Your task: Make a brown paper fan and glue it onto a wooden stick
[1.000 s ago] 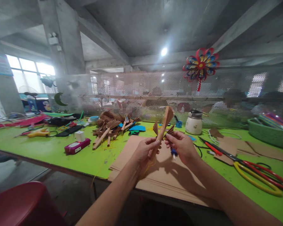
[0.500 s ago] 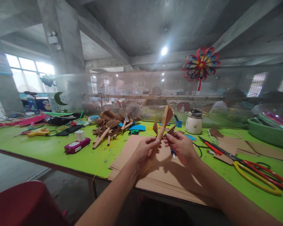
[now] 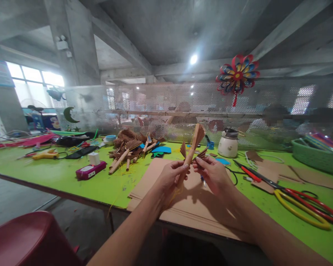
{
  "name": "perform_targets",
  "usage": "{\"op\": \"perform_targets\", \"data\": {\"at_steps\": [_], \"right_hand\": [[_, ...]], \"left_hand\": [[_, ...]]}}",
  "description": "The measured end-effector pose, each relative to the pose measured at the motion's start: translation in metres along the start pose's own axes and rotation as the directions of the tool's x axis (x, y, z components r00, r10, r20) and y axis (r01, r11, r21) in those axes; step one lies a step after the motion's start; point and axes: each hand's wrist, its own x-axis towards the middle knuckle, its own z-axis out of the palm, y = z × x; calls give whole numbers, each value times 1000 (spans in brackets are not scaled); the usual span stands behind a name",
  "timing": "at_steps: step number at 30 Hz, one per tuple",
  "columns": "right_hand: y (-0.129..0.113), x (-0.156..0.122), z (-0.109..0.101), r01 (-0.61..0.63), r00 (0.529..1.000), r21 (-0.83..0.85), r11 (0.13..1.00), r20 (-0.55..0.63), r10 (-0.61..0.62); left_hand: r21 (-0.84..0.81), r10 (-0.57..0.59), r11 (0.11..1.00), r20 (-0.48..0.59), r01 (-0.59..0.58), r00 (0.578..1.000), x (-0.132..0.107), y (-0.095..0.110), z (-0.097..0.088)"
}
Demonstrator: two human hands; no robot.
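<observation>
My left hand (image 3: pixel 170 180) grips the lower shaft of a brown paper bird-like craft (image 3: pixel 193 143) with a pleated fan at its top, held upright above a stack of brown card sheets (image 3: pixel 183 207). My right hand (image 3: pixel 212 173) pinches one of its small pleated side wings. A yellow thread hangs below my left hand.
A heap of similar brown paper crafts (image 3: pixel 127 146) lies on the green table (image 3: pixel 72 177) at the left, beside a pink box (image 3: pixel 91 170). A white pot (image 3: pixel 228 144) stands behind; red and yellow scissors (image 3: pixel 299 199) lie right. A mesh screen (image 3: pixel 155 107) backs the table. A red stool (image 3: pixel 30 240) is below left.
Both hands have stayed on the craft; the view has shifted slightly and my right hand has edged a little up along the wing.
</observation>
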Motion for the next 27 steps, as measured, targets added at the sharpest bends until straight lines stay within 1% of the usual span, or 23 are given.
{"op": "perform_targets", "data": {"at_steps": [6, 10, 12, 14, 16, 17, 20, 23, 27], "right_hand": [[-3, -4, 3, -9, 1000, -24, 1000, 17, 9], [-2, -7, 3, 3, 1000, -53, 999, -7, -3], [1, -7, 1, 22, 999, -102, 995, -23, -25], [4, -8, 0, 61, 997, -193, 979, -31, -68], [6, -9, 0, 130, 989, -326, 936, -29, -147], [6, -10, 1, 172, 981, -398, 901, -18, -195], [7, -15, 4, 296, 943, -574, 764, 50, -328], [10, -17, 7, 392, 901, -654, 647, 132, -413], [16, -17, 8, 466, 860, -698, 544, 213, -463]], "left_hand": [[-14, 6, 1000, -2, -6, 1000, -1, 1, 1], [-16, 32, 999, -31, -33, 999, -2, 4, 2], [-20, 46, 999, -40, -47, 998, -3, 5, 3], [-21, 45, 999, -53, -46, 998, -4, 7, 5], [-17, 34, 999, -75, -35, 997, -6, 9, 7], [-14, 30, 999, -87, -31, 996, -7, 10, 8], [-11, 39, 999, -106, -41, 994, -7, 11, 10], [-2, 58, 998, -96, -59, 994, -5, 8, 8], [4, 90, 996, -72, -89, 993, -1, 2, 3]]}}
